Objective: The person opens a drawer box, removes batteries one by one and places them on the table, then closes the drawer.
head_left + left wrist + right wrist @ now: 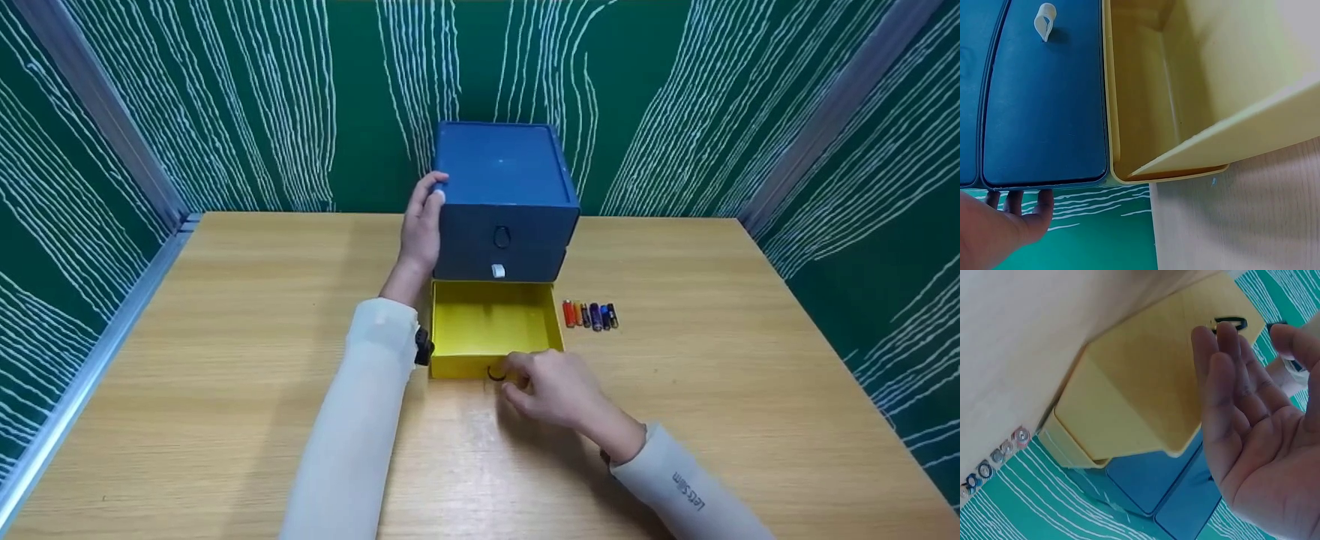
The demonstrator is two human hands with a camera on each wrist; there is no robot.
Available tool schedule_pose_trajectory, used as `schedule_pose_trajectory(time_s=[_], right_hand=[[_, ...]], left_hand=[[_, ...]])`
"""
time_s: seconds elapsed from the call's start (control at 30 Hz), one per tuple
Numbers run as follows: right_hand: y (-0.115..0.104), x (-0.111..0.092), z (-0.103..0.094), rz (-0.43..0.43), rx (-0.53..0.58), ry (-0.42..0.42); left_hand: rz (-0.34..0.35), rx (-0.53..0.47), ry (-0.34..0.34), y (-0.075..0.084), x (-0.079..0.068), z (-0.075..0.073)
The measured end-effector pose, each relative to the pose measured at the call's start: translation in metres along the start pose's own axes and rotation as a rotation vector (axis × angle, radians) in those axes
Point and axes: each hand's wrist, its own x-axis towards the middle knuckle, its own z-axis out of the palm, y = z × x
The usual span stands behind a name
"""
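A dark blue drawer cabinet point(502, 166) stands at the back of the table, its bottom yellow drawer point(442, 367) pulled out and bare inside. The left hand point(422, 229) rests against the cabinet's left side; in the left wrist view its fingertips point(1045, 198) touch the side wall. At the drawer's front, the right hand point(555, 386) hovers by a black loop pull point(496, 373). The right wrist view shows its fingers loosely bent beside that loop point(1231, 323), thumb apart, gripping nothing. Several batteries point(590, 316) lie in a row right of the drawer.
Two blue drawers sit closed above the yellow one, the upper with a dark loop point(502, 237), the lower with a white tab point(498, 271). A wooden table point(247, 322) carries everything. Green walls with white lines point(480, 60) enclose the back and sides.
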Motion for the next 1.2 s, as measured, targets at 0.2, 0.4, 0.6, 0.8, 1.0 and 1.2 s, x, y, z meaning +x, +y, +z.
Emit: schedule_pose_trajectory(time_s=[0.2,0.4,0.6,0.8,1.0,1.2], right_hand=[[-0.002,0.001,0.008,0.027,0.006,0.008],[-0.004,0.002,0.01,0.022,-0.007,0.012],[-0.003,0.002,0.013,-0.008,-0.043,0.034],[-0.003,0.003,0.013,-0.019,-0.041,0.016],[-0.006,0.002,0.013,-0.028,-0.068,0.004],[-0.008,0.001,0.014,-0.031,-0.086,-0.013]], left_hand=[[-0.011,0.013,-0.002,-0.001,0.0,-0.001],[-0.021,0.015,0.007,-0.001,0.0,0.0],[-0.002,0.015,0.001,-0.001,0.0,0.0],[-0.004,0.002,0.0,-0.002,-0.002,-0.001],[-0.033,0.017,0.003,-0.002,-0.002,-0.001],[-0.024,0.019,-0.004,0.0,-0.002,0.0]])
